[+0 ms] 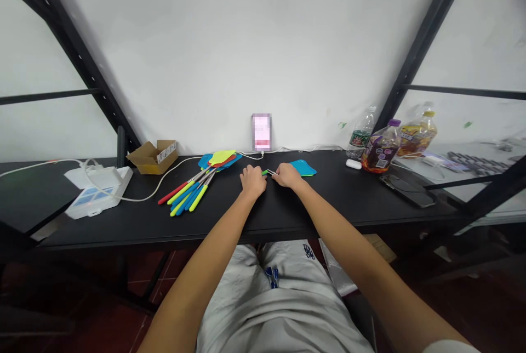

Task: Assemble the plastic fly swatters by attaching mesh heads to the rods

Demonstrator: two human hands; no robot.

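Note:
Near the middle of the black table, my left hand (253, 181) is closed around the green handle (264, 172) of a fly swatter. My right hand (287, 175) grips its thin metal rod (272, 172) just to the right. Beyond my right fingers lies a blue swatter head (303, 168) with a green edge showing beneath it; my hand hides where it joins the rod. To the left of my hands rests a pile of fly swatters (197, 183), with blue, red and yellow heads overlapping at the back and coloured handles fanned towards me.
A lit phone (262, 132) leans on the wall, plugged into a white cable. At left are an open cardboard box (153, 157) and a white plastic case (98, 193). Several bottles (382, 146), a small white case (353, 164) and a dark phone (406, 189) are at right.

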